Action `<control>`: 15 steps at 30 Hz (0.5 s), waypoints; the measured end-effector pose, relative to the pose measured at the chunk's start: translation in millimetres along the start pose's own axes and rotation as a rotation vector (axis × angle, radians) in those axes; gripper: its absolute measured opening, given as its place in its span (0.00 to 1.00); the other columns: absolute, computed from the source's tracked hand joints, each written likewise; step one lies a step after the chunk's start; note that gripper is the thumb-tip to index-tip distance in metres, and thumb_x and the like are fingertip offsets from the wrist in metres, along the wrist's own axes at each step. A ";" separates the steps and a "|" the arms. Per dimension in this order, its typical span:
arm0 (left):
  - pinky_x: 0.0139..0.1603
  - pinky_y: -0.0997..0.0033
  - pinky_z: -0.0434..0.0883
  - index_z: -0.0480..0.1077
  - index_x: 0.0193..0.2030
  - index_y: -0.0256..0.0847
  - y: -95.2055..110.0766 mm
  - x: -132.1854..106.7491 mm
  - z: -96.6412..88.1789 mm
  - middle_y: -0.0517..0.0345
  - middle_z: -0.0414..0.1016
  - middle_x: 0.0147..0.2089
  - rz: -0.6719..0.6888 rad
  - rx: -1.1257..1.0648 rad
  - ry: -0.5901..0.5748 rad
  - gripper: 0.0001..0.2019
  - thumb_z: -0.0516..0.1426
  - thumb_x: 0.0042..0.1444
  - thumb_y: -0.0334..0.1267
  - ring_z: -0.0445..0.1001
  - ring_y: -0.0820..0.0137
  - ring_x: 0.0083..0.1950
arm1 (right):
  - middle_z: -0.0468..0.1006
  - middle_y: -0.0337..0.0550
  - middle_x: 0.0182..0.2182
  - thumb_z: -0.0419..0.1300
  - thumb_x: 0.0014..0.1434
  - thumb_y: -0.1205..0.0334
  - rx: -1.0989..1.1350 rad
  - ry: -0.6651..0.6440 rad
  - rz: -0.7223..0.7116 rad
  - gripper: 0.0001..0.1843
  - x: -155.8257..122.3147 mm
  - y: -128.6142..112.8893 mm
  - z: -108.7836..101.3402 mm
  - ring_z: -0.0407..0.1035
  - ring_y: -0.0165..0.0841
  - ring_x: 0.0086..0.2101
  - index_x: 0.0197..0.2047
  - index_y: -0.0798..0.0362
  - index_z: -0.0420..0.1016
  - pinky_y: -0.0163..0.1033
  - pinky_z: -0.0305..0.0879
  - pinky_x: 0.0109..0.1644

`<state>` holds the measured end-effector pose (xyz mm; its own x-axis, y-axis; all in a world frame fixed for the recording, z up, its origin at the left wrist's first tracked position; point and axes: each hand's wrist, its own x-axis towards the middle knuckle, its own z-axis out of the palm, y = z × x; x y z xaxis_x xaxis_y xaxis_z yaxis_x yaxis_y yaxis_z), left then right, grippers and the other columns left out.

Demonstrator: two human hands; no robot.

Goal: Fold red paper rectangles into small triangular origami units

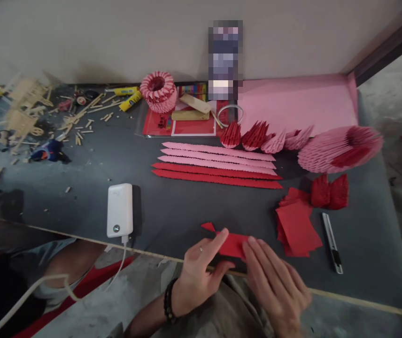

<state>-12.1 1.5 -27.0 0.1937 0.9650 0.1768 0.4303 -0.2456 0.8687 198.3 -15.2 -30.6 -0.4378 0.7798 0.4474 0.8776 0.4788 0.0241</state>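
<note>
A small folded piece of red paper point(234, 245) lies flat near the front edge of the table. My left hand point(198, 272) is open, its index fingertip resting on the paper's left end and its thumb spread apart below. My right hand point(274, 277) lies with its fingers stretched out, their tips pressing on the paper's right end. Beyond my left index finger is a small red paper scrap point(208, 226). A stack of red paper pieces point(297, 227) lies to the right, with a box cutter point(332, 244) beside it.
Pink strips point(218, 152) and red strips point(217, 179) lie mid-table. Behind them stand red folded-paper pieces point(255, 135), a pink folded-paper form point(328, 150) and a pink-and-red paper vase point(158, 94). A white power bank point(119, 209) with a cable sits left, near wooden sticks point(81, 115).
</note>
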 end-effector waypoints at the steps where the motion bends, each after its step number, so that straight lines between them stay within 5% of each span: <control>1: 0.44 0.66 0.80 0.70 0.67 0.49 0.4 1.4 -0.1 0.52 0.85 0.46 0.003 -0.018 0.026 0.25 0.62 0.63 0.32 0.82 0.65 0.43 | 0.82 0.40 0.56 0.65 0.59 0.63 0.063 -0.004 -0.033 0.25 -0.1 -6.6 0.7 0.81 0.37 0.49 0.61 0.53 0.77 0.39 0.77 0.43; 7: 0.37 0.73 0.77 0.85 0.43 0.49 -2.1 3.5 -5.9 0.56 0.87 0.35 -0.150 -0.213 0.099 0.08 0.66 0.59 0.33 0.83 0.67 0.35 | 0.84 0.39 0.52 0.64 0.58 0.71 0.568 0.095 0.393 0.26 -2.3 -27.4 18.2 0.79 0.40 0.50 0.58 0.41 0.79 0.46 0.78 0.55; 11: 0.35 0.72 0.78 0.86 0.36 0.47 0.1 1.2 -3.1 0.55 0.87 0.33 -0.374 -0.396 0.108 0.05 0.70 0.53 0.34 0.84 0.65 0.33 | 0.80 0.40 0.56 0.67 0.57 0.65 0.830 0.101 0.672 0.13 -0.9 -29.2 18.4 0.77 0.43 0.52 0.44 0.37 0.84 0.49 0.79 0.49; 15: 0.36 0.68 0.79 0.86 0.34 0.48 6.3 3.2 -0.2 0.54 0.87 0.32 -0.466 -0.469 0.142 0.03 0.70 0.52 0.37 0.84 0.61 0.33 | 0.75 0.45 0.61 0.68 0.56 0.61 1.054 0.044 0.908 0.05 5.8 -32.7 13.6 0.78 0.44 0.53 0.37 0.42 0.85 0.41 0.81 0.39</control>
<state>-8.9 3.1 -21.0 -0.0513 0.9710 -0.2335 0.0063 0.2341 0.9722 164.5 -20.9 -40.9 0.2228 0.9744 -0.0286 0.2804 -0.0922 -0.9554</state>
